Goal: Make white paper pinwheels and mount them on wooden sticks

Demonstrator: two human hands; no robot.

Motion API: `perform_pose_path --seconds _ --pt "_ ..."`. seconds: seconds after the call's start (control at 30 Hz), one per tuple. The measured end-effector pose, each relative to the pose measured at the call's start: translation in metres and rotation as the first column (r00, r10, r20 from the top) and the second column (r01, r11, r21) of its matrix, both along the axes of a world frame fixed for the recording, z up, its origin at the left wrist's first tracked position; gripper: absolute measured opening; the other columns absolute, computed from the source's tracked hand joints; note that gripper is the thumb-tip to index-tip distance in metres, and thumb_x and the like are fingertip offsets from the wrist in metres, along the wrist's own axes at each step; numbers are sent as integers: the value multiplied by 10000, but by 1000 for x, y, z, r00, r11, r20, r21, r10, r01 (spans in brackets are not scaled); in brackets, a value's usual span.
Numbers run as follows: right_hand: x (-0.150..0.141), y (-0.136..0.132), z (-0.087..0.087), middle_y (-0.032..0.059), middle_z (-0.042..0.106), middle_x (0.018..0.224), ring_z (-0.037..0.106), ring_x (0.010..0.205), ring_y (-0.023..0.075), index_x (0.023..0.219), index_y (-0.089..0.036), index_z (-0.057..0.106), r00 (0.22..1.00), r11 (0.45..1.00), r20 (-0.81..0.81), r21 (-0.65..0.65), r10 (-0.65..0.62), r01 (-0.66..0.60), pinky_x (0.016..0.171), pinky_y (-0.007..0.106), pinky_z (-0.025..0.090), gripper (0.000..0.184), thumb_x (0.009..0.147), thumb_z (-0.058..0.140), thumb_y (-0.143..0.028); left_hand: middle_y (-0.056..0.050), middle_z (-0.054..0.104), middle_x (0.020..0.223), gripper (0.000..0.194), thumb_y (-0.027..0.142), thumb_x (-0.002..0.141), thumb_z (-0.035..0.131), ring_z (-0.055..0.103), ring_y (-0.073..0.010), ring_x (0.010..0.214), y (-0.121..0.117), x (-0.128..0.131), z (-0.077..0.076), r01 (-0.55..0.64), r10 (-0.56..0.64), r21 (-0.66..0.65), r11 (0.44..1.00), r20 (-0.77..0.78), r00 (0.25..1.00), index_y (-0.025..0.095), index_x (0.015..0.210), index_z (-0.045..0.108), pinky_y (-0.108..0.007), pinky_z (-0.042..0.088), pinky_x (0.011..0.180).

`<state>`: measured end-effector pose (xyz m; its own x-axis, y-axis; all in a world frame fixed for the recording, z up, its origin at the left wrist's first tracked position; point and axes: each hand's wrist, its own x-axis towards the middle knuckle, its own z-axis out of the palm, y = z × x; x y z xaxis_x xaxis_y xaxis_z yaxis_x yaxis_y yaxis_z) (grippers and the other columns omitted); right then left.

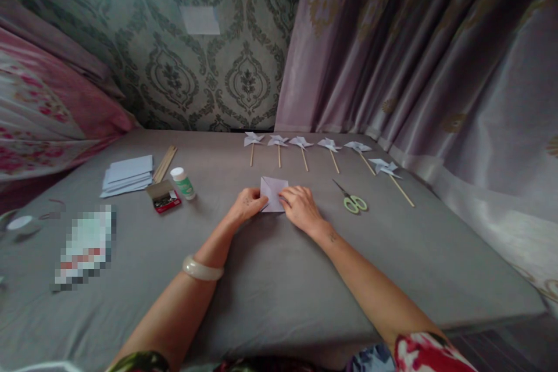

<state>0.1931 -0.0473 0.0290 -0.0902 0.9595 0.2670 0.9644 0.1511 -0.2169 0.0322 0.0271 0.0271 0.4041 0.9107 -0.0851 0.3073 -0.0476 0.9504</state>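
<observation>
Cloth grey, patterned wall behind; left hand pinches paper, right hand seemingly likewise.

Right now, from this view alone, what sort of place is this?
Probably a room in a home: patterned wallpaper at the back, a long curtain on the right and floral fabric on the left.

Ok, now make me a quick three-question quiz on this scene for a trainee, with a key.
1. How many paper pinwheels lie on the grey cloth?
2. True or false: the left hand and the right hand both touch the paper square.
3. Which lies closest to the paper stack? A: scissors. B: wooden sticks. C: white-capped bottle.

Key: 1, six. 2, true. 3, B.
</observation>
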Motion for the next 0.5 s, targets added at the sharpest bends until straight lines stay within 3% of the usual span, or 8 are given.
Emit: perform_pose_path --seconds 0.13,0.17,0.23,0.3,0.4,0.5 --pt "-9 5 -8 93 670 1044 545 1022 218 1039 -182 676 998 999 55 -42 -1 3 901 343 347 235 925 480 -246 47 404 449 91 165 594 599 399 -119 506 4 -3 -8 -47 82 180 983 -190 978 169 511 564 -223 248 494" --pt "-10 5 -9 97 663 1043 541 1023 222 1033 -178 677 997 999 71 -45 -4 7 905 348 347 240 928 473 -246 39 447 471 31 155 589 621 435 -136 527 5 -3 -10 -75 112 199 977 -183 977 175 575 602 -227 283 514" --pt "-13 5 -13 107 650 1047 534 1024 230 1023 -170 677 993 999 114 -32 -1 5 930 372 342 257 936 442 -226 7 535 560 122 150 593 669 518 -182 622 4 -3 -13 -149 188 277 949 -121 975 201 702 650 -243 369 593" --pt "-17 5 -18 121 644 1050 528 1026 238 1032 -157 668 985 1000 170 -9 10 -9 990 412 311 294 941 389 -174 -41 607 709 149 176 640 689 572 -223 779 0 0 -12 -183 212 412 892 -25 977 225 779 669 -280 430 740" --pt "-24 7 -28 144 629 1127 508 1083 252 1125 -150 629 977 1000 211 -15 14 -11 1069 453 254 349 927 345 -109 -100 661 970 123 228 779 611 579 -241 972 -14 10 -2 -15 -1 575 818 28 1000 231 868 695 -345 396 955" --pt "-29 12 -39 141 603 1216 464 1184 292 1227 -193 572 987 999 158 -44 8 -1 1081 502 260 384 902 383 -110 -120 651 1146 221 264 839 556 542 -259 1134 -32 23 8 203 -238 591 781 -19 971 220 1005 694 -384 347 1044"
